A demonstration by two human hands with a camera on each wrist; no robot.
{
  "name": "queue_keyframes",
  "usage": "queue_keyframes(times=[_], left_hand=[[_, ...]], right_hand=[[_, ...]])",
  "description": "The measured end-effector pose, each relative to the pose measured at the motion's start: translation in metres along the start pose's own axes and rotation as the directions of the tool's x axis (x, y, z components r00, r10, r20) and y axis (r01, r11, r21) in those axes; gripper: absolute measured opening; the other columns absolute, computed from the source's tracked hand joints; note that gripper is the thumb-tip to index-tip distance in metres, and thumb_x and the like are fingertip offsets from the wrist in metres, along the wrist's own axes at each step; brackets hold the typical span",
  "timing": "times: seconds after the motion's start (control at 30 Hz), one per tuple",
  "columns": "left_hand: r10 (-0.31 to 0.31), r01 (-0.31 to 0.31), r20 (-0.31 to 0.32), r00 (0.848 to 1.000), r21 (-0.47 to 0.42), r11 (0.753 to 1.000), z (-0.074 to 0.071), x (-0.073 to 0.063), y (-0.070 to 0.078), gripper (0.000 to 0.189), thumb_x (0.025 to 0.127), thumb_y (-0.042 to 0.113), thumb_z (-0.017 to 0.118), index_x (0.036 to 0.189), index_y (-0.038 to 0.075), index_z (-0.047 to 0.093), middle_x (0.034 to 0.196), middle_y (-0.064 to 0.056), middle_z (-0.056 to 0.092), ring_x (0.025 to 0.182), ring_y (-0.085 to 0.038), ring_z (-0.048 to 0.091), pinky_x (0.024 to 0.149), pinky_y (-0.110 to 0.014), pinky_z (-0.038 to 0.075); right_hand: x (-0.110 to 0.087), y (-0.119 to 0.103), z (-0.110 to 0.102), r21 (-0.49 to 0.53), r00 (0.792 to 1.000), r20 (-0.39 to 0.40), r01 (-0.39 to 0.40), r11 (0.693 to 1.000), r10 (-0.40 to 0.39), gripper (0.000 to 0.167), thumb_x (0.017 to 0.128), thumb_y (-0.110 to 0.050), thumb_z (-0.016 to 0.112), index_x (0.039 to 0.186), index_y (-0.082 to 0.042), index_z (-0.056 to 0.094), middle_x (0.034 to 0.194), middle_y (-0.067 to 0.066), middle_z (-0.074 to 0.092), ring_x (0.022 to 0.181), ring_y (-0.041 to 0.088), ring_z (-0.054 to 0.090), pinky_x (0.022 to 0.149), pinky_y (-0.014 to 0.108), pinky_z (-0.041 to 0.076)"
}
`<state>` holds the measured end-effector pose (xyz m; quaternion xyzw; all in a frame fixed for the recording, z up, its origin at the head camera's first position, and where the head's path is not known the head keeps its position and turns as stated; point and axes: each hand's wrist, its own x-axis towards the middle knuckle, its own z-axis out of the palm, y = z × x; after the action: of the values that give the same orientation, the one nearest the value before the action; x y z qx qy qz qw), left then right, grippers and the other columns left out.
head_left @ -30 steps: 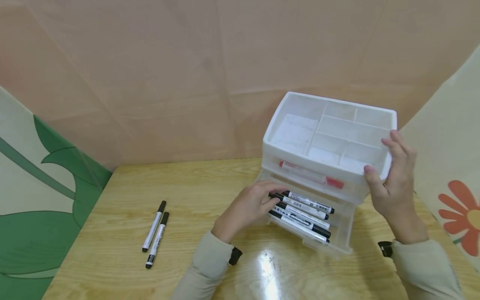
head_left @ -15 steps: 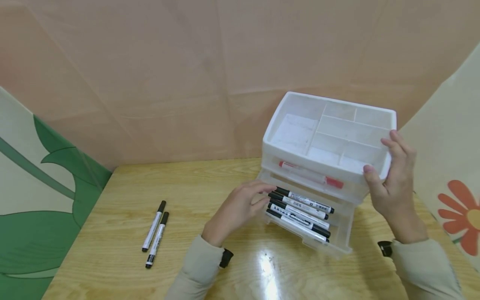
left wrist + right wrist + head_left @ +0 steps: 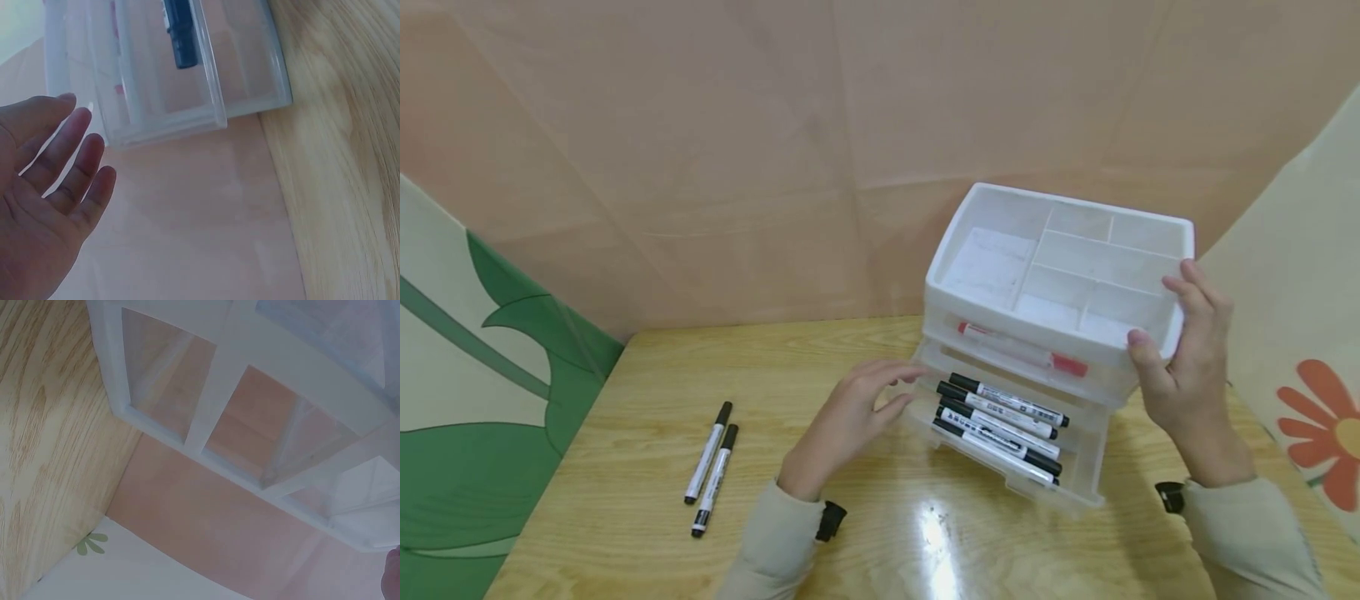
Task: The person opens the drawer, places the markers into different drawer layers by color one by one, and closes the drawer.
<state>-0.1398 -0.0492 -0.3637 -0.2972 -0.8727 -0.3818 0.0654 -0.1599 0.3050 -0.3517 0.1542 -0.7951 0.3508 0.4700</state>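
Note:
A white plastic drawer organizer point(image 3: 1052, 332) stands at the right of the table, its clear lower drawer point(image 3: 1088, 471) pulled out. Several black-capped whiteboard markers point(image 3: 1022, 406) lie side by side in that drawer. My left hand point(image 3: 846, 417) is just off the drawer's left side, fingers loosely extended and holding nothing; the left wrist view shows the same hand point(image 3: 44, 200) beside the clear drawer point(image 3: 169, 128). My right hand point(image 3: 1187, 383) grips the organizer's top right corner, thumb in front and fingers at the side. Only a fingertip point(image 3: 392, 575) of it shows in the right wrist view.
Two more markers, one point(image 3: 707, 452) beside the other point(image 3: 715, 482), lie on the wooden table point(image 3: 625, 467) at left. A red marker point(image 3: 1022, 348) shows through the shut upper drawer. Open compartments point(image 3: 988, 258) form the organizer's top. A pinkish backdrop point(image 3: 737, 208) hangs behind.
My left hand has let go of the black-capped marker in the drawer and drawn back to the left, out of the drawer. The right hand and the organizer have stayed in place.

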Motion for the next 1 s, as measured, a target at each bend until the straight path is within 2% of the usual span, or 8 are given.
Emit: queue_keyframes(times=[0.3, 0.5, 0.7, 1.0], left_hand=[[-0.052, 0.052, -0.041, 0.998, -0.005, 0.999, -0.008, -0.012, -0.004, 0.035, 0.091, 0.008, 0.070, 0.126, 0.011, 0.066, 0.122, -0.003, 0.069, 0.117, -0.020, 0.061, 0.101, -0.037, 0.054], [-0.057, 0.058, -0.061, 0.996, 0.020, 0.998, -0.010, -0.017, -0.008, 0.034, 0.090, 0.005, 0.071, 0.124, 0.012, 0.067, 0.119, -0.003, 0.070, 0.112, -0.020, 0.063, 0.096, -0.036, 0.055], [-0.081, 0.084, -0.060, 0.995, 0.037, 0.996, -0.011, -0.024, -0.014, 0.034, 0.091, 0.006, 0.070, 0.124, 0.011, 0.067, 0.118, -0.004, 0.070, 0.108, -0.021, 0.064, 0.093, -0.035, 0.056], [-0.089, 0.094, -0.076, 0.993, 0.068, 0.993, -0.016, -0.034, -0.023, 0.036, 0.090, 0.007, 0.071, 0.125, 0.009, 0.066, 0.117, -0.006, 0.070, 0.106, -0.024, 0.064, 0.093, -0.038, 0.056]], right_hand=[[-0.002, 0.006, -0.002, 0.001, 1.000, 0.007, -0.007, 1.000, 0.007, 0.078, 0.091, -0.054, 0.053, 0.135, 0.010, 0.045, 0.150, 0.024, 0.038, 0.143, 0.025, 0.035, 0.117, 0.022, 0.028], [0.001, -0.001, -0.002, -0.001, 1.000, 0.012, -0.024, 1.000, 0.024, 0.073, 0.092, -0.049, 0.052, 0.134, 0.011, 0.044, 0.149, 0.025, 0.038, 0.143, 0.028, 0.036, 0.116, 0.020, 0.028], [0.002, -0.007, -0.001, 0.007, 1.000, 0.011, -0.022, 1.000, 0.022, 0.074, 0.093, -0.048, 0.052, 0.133, 0.013, 0.043, 0.148, 0.027, 0.037, 0.142, 0.026, 0.036, 0.114, 0.016, 0.028], [-0.002, 0.008, -0.001, 0.005, 1.000, 0.018, -0.009, 1.000, 0.009, 0.078, 0.091, -0.054, 0.053, 0.135, 0.010, 0.044, 0.151, 0.019, 0.037, 0.142, 0.022, 0.036, 0.113, 0.016, 0.031]])
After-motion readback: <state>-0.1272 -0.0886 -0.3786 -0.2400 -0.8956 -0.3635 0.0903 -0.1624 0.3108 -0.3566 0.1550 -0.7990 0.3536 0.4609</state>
